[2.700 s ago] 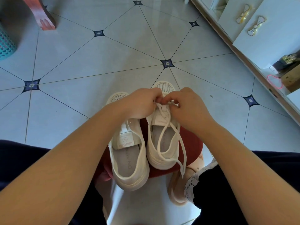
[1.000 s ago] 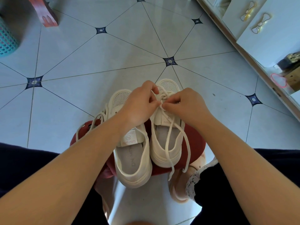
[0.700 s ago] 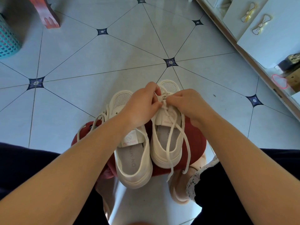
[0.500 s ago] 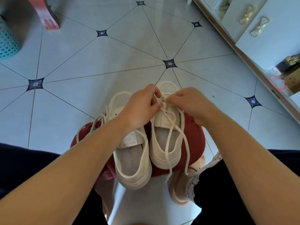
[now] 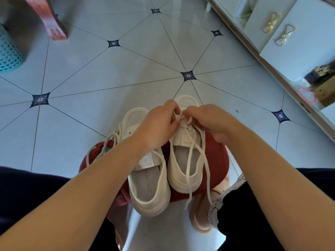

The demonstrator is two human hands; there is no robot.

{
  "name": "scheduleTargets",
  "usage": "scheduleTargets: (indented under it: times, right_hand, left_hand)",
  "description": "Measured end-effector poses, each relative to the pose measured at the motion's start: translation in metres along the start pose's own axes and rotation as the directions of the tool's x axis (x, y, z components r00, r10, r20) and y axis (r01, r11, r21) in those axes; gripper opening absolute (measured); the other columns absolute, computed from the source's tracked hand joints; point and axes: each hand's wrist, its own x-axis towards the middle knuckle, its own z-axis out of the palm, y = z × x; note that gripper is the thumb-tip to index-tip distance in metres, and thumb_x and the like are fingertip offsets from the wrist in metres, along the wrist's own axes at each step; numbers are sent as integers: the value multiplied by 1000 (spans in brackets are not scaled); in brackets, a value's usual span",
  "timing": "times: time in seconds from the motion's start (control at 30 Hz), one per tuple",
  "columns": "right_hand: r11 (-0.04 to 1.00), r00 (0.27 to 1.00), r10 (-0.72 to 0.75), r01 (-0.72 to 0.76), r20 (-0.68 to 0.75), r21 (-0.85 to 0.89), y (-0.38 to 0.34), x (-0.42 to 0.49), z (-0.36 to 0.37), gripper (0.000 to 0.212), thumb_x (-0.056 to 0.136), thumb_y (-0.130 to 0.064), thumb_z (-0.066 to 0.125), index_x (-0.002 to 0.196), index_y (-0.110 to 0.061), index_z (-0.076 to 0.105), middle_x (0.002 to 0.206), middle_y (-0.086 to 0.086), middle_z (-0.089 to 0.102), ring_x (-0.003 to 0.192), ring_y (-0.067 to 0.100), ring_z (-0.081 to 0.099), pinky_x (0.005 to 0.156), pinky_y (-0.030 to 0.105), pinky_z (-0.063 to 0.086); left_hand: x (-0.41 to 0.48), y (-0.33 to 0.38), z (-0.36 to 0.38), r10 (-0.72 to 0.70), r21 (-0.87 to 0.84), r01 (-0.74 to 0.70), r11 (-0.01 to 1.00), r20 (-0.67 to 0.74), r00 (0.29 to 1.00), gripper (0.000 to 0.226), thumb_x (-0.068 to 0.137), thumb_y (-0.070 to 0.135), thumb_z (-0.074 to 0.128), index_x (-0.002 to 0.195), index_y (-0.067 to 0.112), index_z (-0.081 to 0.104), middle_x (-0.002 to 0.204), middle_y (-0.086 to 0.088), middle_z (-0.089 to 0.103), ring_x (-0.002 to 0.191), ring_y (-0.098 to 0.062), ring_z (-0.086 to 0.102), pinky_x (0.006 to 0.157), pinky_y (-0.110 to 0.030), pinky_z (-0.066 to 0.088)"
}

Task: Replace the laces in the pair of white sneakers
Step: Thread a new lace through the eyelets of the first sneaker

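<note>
A teal plastic basket (image 5: 7, 51) with a lattice wall stands at the upper left edge of the frame. Just to its right a reddish furniture leg (image 5: 53, 26) comes down onto the pale tiled floor (image 5: 126, 73), whose joints meet in small dark blue diamonds.

Lower, left of the middle, a loose lace (image 5: 108, 140) lies in loops over the left rim of a round red stool (image 5: 217, 156) and touches the side of the left sneaker (image 5: 150, 196). Both white sneakers sit side by side on that stool, heels toward the lower edge and mesh toes pointing up the frame. The left forearm crosses the left sneaker and hides its middle.

The left hand (image 5: 157, 127) is curled, its fingertips pinching the threaded lace (image 5: 206, 167) at the front eyelets of the right sneaker (image 5: 183, 178). The right hand (image 5: 208, 120) meets it there, its fingers bent round the same lace from the other side. Together the hands cover that spot. Two long ends trail back over the heel and hang past the stool's edge.

At the lower right a pink slipper (image 5: 199, 220) is partly hidden by a dark trouser leg (image 5: 244, 214) with a lacy hem. Along the right edge runs a white cabinet (image 5: 308, 42) with bow-shaped handles (image 5: 283, 36). Below it are a pink loop (image 5: 306, 95) and a cardboard box (image 5: 326, 91).

The left tongue label (image 5: 145, 164) reads "nimnim". The right tongue tag (image 5: 187, 142) carries the same word, smaller. The insole lettering is too dim to read.
</note>
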Motion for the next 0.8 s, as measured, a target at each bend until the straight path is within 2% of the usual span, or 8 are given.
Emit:
scheduleTargets:
  times: [0.2,0.3,0.37,0.43,0.53,0.6,0.7,0.8]
  right_hand:
    - [995,981,-68,54,181,83,-13,-14,-29,4,79,-14,64,76,-13,65,86,3,66,90,17,62,93,31,42]
    - [977,985,-101,73,136,201,-21,-21,-40,16,82,-14,62,66,-13,61,59,-2,60,59,11,63,77,29,53]
    - [954,985,-99,54,141,294,-27,-26,-47,11,83,-11,62,72,-9,59,49,-5,45,40,6,42,60,22,53]
    - [940,986,-117,70,122,333,-32,-33,-55,3,81,-4,62,84,-5,62,56,-3,48,40,4,33,51,18,48]
    - [942,962,-254,269,-98,199,-36,-37,-65,22,80,0,64,94,-16,66,74,6,64,47,6,48,52,17,48]
    - [842,945,-272,326,-183,430,-35,-38,-62,23,82,2,61,96,-15,63,77,8,69,54,7,54,56,18,49]
    - [536,965,-256,189,-55,823,-29,-35,-47,28,87,-1,54,111,-16,56,89,0,66,77,13,65,73,28,54]
    - [560,936,-352,231,-23,796,-28,-33,-45,44,86,3,52,125,-17,51,107,0,62,86,16,67,78,34,55]
  left_hand:
    - [2,-4,-1,-41,-13,41,999,-7,999,13,86,7,54,96,12,47,61,7,51,58,-11,46,53,-22,29]
    - [1,-5,0,-47,-18,47,999,7,999,16,86,7,55,92,17,44,61,9,51,56,-3,44,53,-19,30]
    - [1,-5,-1,-67,-24,67,997,4,998,18,85,7,55,90,18,42,62,9,51,57,-3,44,54,-13,33]
    - [0,-5,-3,-79,-24,79,997,7,997,18,86,7,55,91,18,42,65,5,54,58,-4,44,55,-13,33]
    - [-1,0,-3,-80,-20,80,997,19,997,15,87,8,55,92,17,43,70,-1,57,60,-10,45,55,-21,30]
    - [-1,3,-2,-80,-29,81,996,22,997,14,87,9,54,92,17,44,69,1,57,59,-7,45,56,-21,32]
    - [1,5,-3,-87,27,86,996,24,996,10,88,11,51,97,15,48,65,6,51,60,-9,44,56,-25,33]
    - [1,6,-1,-100,5,100,995,11,995,15,89,14,51,102,18,55,66,9,49,60,-7,45,56,-24,37]
